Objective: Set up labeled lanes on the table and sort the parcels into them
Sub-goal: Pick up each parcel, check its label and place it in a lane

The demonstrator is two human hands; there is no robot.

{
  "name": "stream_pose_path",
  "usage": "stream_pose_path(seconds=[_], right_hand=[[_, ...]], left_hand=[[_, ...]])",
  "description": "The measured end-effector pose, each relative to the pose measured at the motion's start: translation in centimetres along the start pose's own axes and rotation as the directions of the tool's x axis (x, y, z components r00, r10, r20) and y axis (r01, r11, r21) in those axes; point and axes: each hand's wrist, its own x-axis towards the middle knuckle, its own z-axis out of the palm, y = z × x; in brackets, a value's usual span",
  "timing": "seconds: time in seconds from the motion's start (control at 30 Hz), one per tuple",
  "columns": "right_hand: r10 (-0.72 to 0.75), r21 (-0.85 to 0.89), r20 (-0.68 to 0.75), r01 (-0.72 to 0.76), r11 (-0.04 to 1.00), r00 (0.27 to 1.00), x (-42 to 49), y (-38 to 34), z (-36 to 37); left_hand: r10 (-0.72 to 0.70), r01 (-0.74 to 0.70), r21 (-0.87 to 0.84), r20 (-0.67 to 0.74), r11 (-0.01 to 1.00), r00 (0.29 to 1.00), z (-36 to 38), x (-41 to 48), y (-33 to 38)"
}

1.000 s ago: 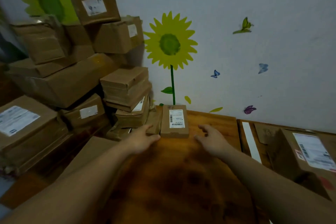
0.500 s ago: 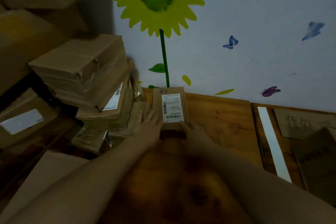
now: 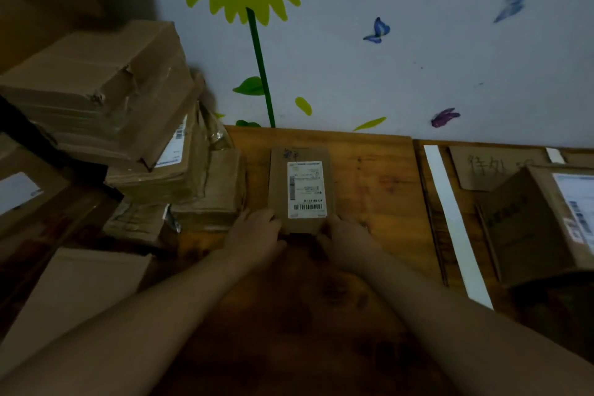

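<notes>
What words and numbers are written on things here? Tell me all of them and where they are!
"待处", then a character I cannot make out: handwritten on the cardboard sign.
Handwriting at the top of the small parcel: too blurred to read.
Its shipping label: barcode and print, too small to read.
Label on the large box at right: blurred.
Label in the parcel stack: blurred.

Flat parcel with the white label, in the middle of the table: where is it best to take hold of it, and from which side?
Take the two long side edges at the near end, coming from the near side. The flat parcel lies label up, long axis toward the wall; stacked boxes stand close on its left, so probably little room there.
</notes>
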Motion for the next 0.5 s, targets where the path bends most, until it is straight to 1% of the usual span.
stream_pose_path(seconds=[0.03, 0.07, 0.1, 0.13, 0.17, 0.23, 0.27, 0.33, 0.4, 0.5], right_hand=[[0.018, 0.053, -0.011, -0.018, 0.998, 1.000, -0.5, 0.1, 0.4], [0.037, 0.114, -0.026, -0.033, 0.993, 0.999, -1.0, 0.2, 0.9], [0.051, 0.179, -0.048, -0.042, 0.983, 0.998, -1.5, 0.2, 1.4], [0.064, 0.238, -0.076, -0.044, 0.970, 0.995, -1.9, 0.2, 1.8], [0.076, 0.284, -0.111, -0.042, 0.958, 0.991, -2.1, 0.3, 2.1], [0.105, 0.353, -0.183, -0.034, 0.935, 0.977, -2.6, 0.3, 2.3], [0.119, 0.388, -0.221, -0.025, 0.921, 0.968, -2.8, 0.3, 2.1], [0.154, 0.453, -0.284, -0.009, 0.892, 0.946, -3.1, 0.2, 1.5], [0.169, 0.532, -0.333, 0.037, 0.846, 0.928, -3.8, -0.2, 0.2], [0.136, 0.623, -0.390, 0.153, 0.767, 0.911, -5.4, -1.2, -2.7]], left_hand=[[-0.096, 0.083, -0.211, -0.049, 0.974, 0.994, 0.5, -0.2, 0.4], [-0.222, 0.175, -0.410, -0.070, 0.895, 0.972, 0.8, -0.4, 0.7], [-0.333, 0.254, -0.564, -0.040, 0.786, 0.942, 0.9, -0.5, 1.0], [-0.395, 0.315, -0.666, 0.034, 0.676, 0.918, 1.0, -0.4, 1.2], [-0.407, 0.362, -0.723, 0.122, 0.588, 0.905, 1.1, -0.4, 1.3], [-0.381, 0.422, -0.774, 0.253, 0.472, 0.889, 0.9, -0.7, 1.5], [-0.375, 0.426, -0.791, 0.270, 0.438, 0.887, 0.6, -0.9, 1.6], [-0.370, 0.389, -0.828, 0.241, 0.403, 0.897, -0.2, -1.4, 1.7], [-0.366, 0.297, -0.873, 0.150, 0.386, 0.918, -1.6, -2.3, 1.9], [-0.338, 0.135, -0.917, 0.000, 0.375, 0.941, -4.5, -3.9, 2.0]])
